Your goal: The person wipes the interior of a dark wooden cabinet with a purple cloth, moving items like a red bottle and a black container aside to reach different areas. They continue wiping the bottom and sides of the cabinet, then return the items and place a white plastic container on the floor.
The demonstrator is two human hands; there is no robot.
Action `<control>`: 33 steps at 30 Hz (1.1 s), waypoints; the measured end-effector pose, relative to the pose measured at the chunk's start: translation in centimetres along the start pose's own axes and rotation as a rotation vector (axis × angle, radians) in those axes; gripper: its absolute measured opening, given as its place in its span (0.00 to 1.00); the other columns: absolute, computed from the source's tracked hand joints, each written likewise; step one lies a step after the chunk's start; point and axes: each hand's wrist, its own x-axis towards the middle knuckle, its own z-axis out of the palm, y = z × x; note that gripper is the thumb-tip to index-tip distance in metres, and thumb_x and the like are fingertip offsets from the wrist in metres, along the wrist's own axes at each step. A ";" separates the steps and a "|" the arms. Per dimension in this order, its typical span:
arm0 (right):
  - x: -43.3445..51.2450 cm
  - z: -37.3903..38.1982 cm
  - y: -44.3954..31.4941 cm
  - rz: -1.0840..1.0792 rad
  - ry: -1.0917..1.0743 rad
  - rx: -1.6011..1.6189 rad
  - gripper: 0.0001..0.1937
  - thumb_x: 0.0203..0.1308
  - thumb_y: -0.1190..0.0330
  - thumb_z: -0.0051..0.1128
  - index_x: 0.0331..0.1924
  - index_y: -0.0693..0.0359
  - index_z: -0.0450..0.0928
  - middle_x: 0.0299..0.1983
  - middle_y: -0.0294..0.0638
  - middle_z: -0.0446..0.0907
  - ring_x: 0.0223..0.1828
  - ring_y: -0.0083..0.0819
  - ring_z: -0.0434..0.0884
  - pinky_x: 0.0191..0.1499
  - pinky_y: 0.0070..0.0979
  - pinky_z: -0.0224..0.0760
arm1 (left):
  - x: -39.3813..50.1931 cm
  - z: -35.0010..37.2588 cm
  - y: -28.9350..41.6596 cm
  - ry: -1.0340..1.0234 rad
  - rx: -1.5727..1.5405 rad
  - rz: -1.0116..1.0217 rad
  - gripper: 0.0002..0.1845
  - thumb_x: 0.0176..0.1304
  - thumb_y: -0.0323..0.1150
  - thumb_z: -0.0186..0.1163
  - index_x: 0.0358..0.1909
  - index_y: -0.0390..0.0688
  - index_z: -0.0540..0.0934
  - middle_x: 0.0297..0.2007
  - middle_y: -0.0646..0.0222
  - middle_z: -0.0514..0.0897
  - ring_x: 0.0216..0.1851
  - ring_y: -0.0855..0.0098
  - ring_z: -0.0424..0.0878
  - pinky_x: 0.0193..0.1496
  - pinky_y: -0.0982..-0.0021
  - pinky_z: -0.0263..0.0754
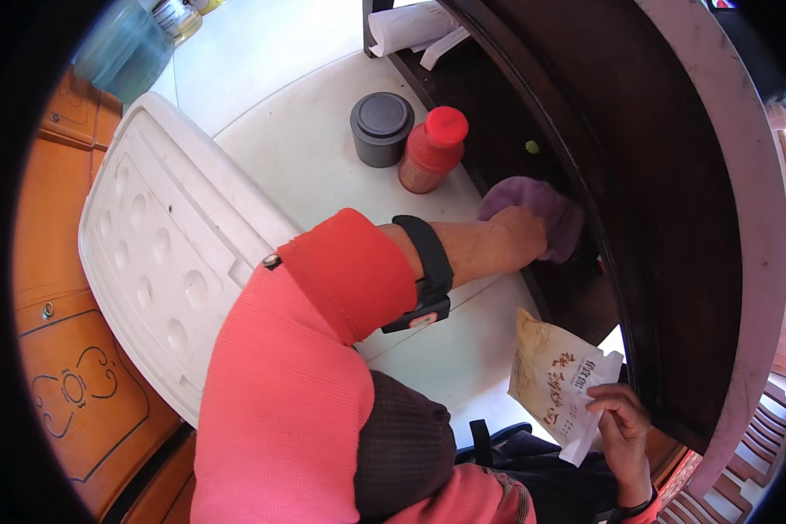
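My left hand [523, 237] holds a bunched purple cloth [557, 219] against the dark wooden shelf [485, 85] of a low piece of furniture. A black band with a small device circles that wrist. Low on the right, my right hand [622, 419] pinches the white end of a paper packet [550, 386] that bears printed writing. Its far end looks yellowish. Beyond my left forearm, a red bottle [433, 152] with a red cap stands beside a dark grey lidded canister [381, 130]. A small green bit [532, 147] lies on the shelf near the cloth.
A large white plastic lid [164, 249] leans at the left, by orange wooden cabinets [98, 399]. A bluish water jug [124, 52] stands at the upper left. Rolled white paper [412, 27] rests at the shelf's far end. The curved dark panel [668, 164] rises on the right.
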 end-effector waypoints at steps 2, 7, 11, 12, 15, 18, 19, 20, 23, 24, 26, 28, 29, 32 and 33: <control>-0.1 0.0 0.1 0.001 0.005 -0.009 0.14 0.59 0.89 0.54 0.40 0.63 0.86 0.50 0.44 0.86 0.49 0.34 0.86 0.52 0.27 0.78 | -1.3 0.3 -0.4 -0.063 -0.087 0.001 0.13 0.59 0.29 0.66 0.46 0.45 0.91 0.50 0.61 0.88 0.51 0.59 0.88 0.52 0.61 0.82; -0.3 -0.1 0.3 -0.018 -0.022 -0.016 0.13 0.60 0.87 0.56 0.40 0.62 0.87 0.50 0.44 0.86 0.51 0.35 0.86 0.55 0.28 0.78 | -7.1 -0.2 -2.7 -0.049 -0.417 0.090 0.19 0.52 0.31 0.71 0.48 0.41 0.88 0.43 0.62 0.89 0.48 0.62 0.87 0.49 0.62 0.82; 0.1 -0.4 0.1 -0.075 -0.058 -0.008 0.11 0.61 0.85 0.58 0.39 0.61 0.87 0.49 0.44 0.87 0.49 0.37 0.87 0.54 0.30 0.79 | -4.9 -2.5 -1.1 -0.272 -0.608 0.223 0.38 0.50 0.33 0.73 0.66 0.39 0.75 0.59 0.52 0.81 0.63 0.56 0.79 0.64 0.58 0.74; 0.2 -0.5 0.1 -0.107 -0.085 -0.007 0.10 0.61 0.84 0.59 0.38 0.60 0.87 0.48 0.44 0.87 0.49 0.38 0.88 0.53 0.30 0.79 | -3.0 -2.8 0.3 -0.410 -0.604 0.239 0.45 0.52 0.34 0.72 0.75 0.39 0.69 0.67 0.47 0.77 0.70 0.53 0.75 0.71 0.58 0.71; 0.0 -0.9 -0.4 -0.151 -0.088 0.039 0.06 0.62 0.81 0.63 0.36 0.60 0.87 0.46 0.44 0.88 0.47 0.37 0.88 0.50 0.30 0.80 | -1.6 -0.9 3.2 -0.422 -0.743 0.378 0.52 0.49 0.35 0.75 0.78 0.37 0.62 0.72 0.45 0.72 0.72 0.51 0.72 0.74 0.58 0.67; -0.2 -1.9 -0.5 -0.170 -0.071 0.036 0.03 0.64 0.76 0.67 0.35 0.58 0.88 0.45 0.43 0.89 0.47 0.36 0.87 0.50 0.30 0.78 | -0.7 0.3 4.6 -0.493 -1.049 0.484 0.46 0.50 0.35 0.75 0.73 0.37 0.70 0.65 0.48 0.80 0.67 0.53 0.77 0.71 0.58 0.71; -0.4 -1.9 -0.4 -0.182 -0.059 0.028 0.02 0.64 0.75 0.68 0.34 0.58 0.88 0.45 0.42 0.89 0.47 0.36 0.87 0.50 0.30 0.77 | -0.8 0.5 4.8 -0.613 -1.142 0.522 0.43 0.51 0.35 0.74 0.71 0.37 0.73 0.62 0.49 0.82 0.65 0.54 0.79 0.69 0.59 0.72; -0.7 -1.7 -0.4 -0.165 -0.058 0.052 0.01 0.65 0.73 0.69 0.35 0.58 0.88 0.51 0.45 0.87 0.50 0.37 0.86 0.56 0.31 0.77 | -0.9 0.5 4.7 -0.688 -1.230 0.529 0.40 0.52 0.35 0.73 0.69 0.37 0.76 0.59 0.50 0.85 0.63 0.55 0.81 0.68 0.59 0.73; -1.3 -0.6 0.0 -0.228 0.081 0.026 0.04 0.66 0.75 0.67 0.43 0.60 0.86 0.62 0.52 0.80 0.55 0.42 0.86 0.61 0.35 0.76 | -1.2 -0.1 3.9 -0.621 -1.055 0.491 0.31 0.55 0.34 0.71 0.63 0.37 0.81 0.52 0.55 0.88 0.55 0.58 0.84 0.63 0.60 0.76; -1.2 -0.5 0.2 -0.258 0.094 0.042 0.14 0.68 0.76 0.65 0.55 0.61 0.83 0.71 0.57 0.70 0.60 0.45 0.85 0.63 0.40 0.78 | -1.3 -0.4 3.3 -0.625 -1.011 0.401 0.31 0.56 0.33 0.70 0.63 0.37 0.81 0.52 0.55 0.88 0.55 0.59 0.84 0.62 0.60 0.77; -1.2 0.1 0.2 -0.133 0.149 0.074 0.18 0.68 0.77 0.64 0.61 0.60 0.80 0.73 0.57 0.67 0.61 0.45 0.84 0.60 0.40 0.81 | -1.9 -0.8 1.0 -0.649 -0.928 0.256 0.30 0.57 0.32 0.68 0.63 0.37 0.81 0.53 0.57 0.88 0.54 0.61 0.85 0.60 0.60 0.79; -0.9 0.2 0.2 -0.024 0.127 0.105 0.19 0.69 0.78 0.62 0.62 0.59 0.81 0.70 0.55 0.73 0.61 0.42 0.85 0.55 0.37 0.85 | -2.6 -1.2 -1.9 -0.693 -0.882 -0.022 0.29 0.58 0.32 0.68 0.63 0.36 0.80 0.51 0.58 0.88 0.53 0.63 0.86 0.56 0.61 0.81; -0.7 0.0 0.2 -0.018 0.047 0.018 0.17 0.69 0.78 0.62 0.60 0.60 0.82 0.68 0.53 0.75 0.60 0.42 0.85 0.55 0.36 0.85 | -3.5 -1.3 -3.4 -0.642 -0.994 -0.138 0.28 0.58 0.32 0.68 0.63 0.36 0.81 0.50 0.58 0.88 0.51 0.65 0.86 0.55 0.62 0.81; -0.4 -0.4 0.0 0.015 -0.105 -0.160 0.12 0.70 0.79 0.61 0.53 0.60 0.86 0.56 0.47 0.85 0.55 0.38 0.88 0.54 0.31 0.85 | -5.5 -2.2 -7.2 -0.436 -1.184 -0.490 0.26 0.60 0.34 0.68 0.61 0.37 0.82 0.49 0.62 0.89 0.49 0.68 0.85 0.52 0.63 0.81; -0.4 -0.5 0.0 -0.003 -0.115 -0.129 0.12 0.70 0.79 0.61 0.53 0.61 0.86 0.56 0.47 0.85 0.54 0.38 0.88 0.53 0.31 0.85 | -5.3 -2.8 -7.9 -0.359 -1.138 -0.482 0.26 0.60 0.35 0.68 0.60 0.37 0.82 0.49 0.63 0.89 0.49 0.69 0.85 0.52 0.63 0.80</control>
